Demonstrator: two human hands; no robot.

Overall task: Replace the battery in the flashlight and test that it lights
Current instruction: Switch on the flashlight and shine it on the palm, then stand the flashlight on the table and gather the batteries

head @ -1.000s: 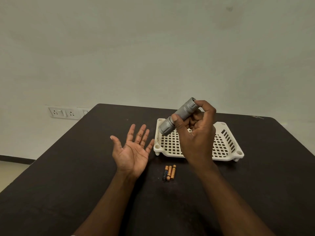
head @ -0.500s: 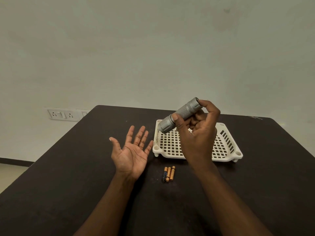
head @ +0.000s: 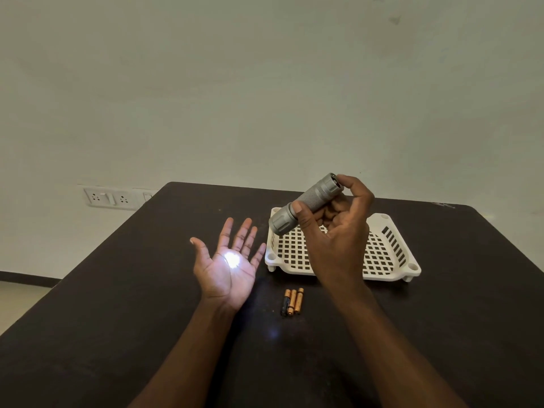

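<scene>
My right hand (head: 338,240) grips a grey metal flashlight (head: 306,203) above the table, thumb across its body and a finger on its tail end. Its head points down and left. My left hand (head: 228,265) is held palm up with fingers spread, just left of the flashlight's head. A bright white spot of light falls on that palm. Three small orange and black batteries (head: 292,301) lie side by side on the black table (head: 117,290) between my forearms.
A white plastic basket (head: 385,254) with a grid floor stands on the table behind my right hand. A wall socket plate (head: 110,197) sits on the wall beyond the table's left corner. The table's far edge runs close behind the basket.
A bright spot of light has appeared on my left palm, which was dark before. Both hands have kept nearly the same pose.
</scene>
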